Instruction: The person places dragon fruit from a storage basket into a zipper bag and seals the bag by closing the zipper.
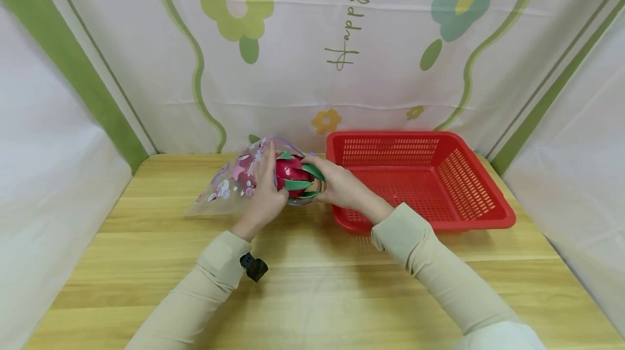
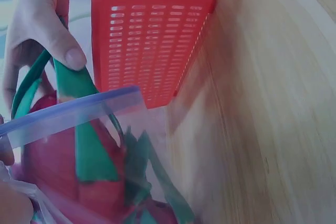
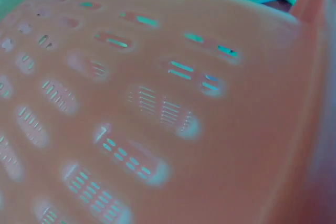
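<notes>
A red toy dragon fruit (image 1: 288, 170) with green leaf tips lies at the mouth of a clear zip bag (image 1: 227, 186) printed with cartoon figures. My left hand (image 1: 266, 192) grips the bag near its opening, thumb pointing toward the fruit. From the other side my right hand (image 1: 344, 184) pinches the fruit's leafy end. In the left wrist view, the bag's purple zip strip (image 2: 79, 109) crosses the fruit, so part of it is inside. Lower in that view, more green leaves (image 2: 137, 169) and a dark red shape show through the plastic.
To the right stands a red plastic basket (image 1: 488, 223) with slotted walls, just beneath my right forearm. Its wall (image 3: 226, 145) fills most of the right wrist view. A wood-grain table (image 1: 312, 296) carries everything, with a flower-print cloth (image 1: 293, 68) hanging behind.
</notes>
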The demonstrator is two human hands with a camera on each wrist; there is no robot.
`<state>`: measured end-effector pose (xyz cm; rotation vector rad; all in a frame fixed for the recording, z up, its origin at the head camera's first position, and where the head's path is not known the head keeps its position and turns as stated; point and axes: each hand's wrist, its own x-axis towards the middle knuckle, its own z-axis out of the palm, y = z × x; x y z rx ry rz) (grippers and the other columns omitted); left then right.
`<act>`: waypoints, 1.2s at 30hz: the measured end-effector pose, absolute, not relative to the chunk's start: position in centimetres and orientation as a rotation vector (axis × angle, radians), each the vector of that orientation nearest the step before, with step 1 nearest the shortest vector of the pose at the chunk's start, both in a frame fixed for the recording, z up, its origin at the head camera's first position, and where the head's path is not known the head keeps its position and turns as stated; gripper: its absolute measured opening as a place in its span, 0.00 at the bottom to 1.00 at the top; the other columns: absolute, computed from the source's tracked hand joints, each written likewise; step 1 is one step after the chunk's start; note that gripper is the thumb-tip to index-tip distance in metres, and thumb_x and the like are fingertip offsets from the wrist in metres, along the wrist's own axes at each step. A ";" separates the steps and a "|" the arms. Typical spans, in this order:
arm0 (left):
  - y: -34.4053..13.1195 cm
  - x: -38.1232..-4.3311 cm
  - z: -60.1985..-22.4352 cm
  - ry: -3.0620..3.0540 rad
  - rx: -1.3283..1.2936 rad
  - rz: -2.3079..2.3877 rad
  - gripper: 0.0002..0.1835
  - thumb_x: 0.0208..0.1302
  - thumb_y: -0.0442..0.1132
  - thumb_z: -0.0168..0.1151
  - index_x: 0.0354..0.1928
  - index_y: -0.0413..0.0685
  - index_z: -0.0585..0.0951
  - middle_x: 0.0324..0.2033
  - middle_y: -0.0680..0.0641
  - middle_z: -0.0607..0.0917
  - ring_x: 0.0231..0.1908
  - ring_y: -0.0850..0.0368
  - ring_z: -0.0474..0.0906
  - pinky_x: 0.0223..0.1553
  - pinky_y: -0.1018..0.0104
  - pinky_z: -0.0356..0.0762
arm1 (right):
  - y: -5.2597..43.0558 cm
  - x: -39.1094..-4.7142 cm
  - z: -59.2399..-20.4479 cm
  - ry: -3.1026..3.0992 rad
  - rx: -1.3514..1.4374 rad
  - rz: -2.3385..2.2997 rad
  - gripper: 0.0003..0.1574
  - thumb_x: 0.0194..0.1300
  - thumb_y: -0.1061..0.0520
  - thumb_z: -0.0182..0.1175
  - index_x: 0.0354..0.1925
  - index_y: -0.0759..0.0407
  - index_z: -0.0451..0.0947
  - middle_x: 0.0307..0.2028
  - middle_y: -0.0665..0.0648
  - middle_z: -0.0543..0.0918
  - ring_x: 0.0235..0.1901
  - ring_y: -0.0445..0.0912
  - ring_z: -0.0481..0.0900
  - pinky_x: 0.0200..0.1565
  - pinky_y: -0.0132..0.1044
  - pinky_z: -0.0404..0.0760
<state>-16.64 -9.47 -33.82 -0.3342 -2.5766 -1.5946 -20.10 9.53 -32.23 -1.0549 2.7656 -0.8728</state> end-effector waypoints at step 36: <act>-9.6 -16.9 -33.9 -2.457 -0.371 -1.765 0.57 0.50 0.17 0.45 0.75 0.62 0.31 0.75 0.58 0.31 0.76 0.54 0.28 0.73 0.46 0.49 | 8.0 -20.5 -33.5 2.259 -0.354 -1.490 0.34 0.73 0.50 0.49 0.70 0.64 0.58 0.58 0.68 0.74 0.49 0.55 0.83 0.47 0.40 0.85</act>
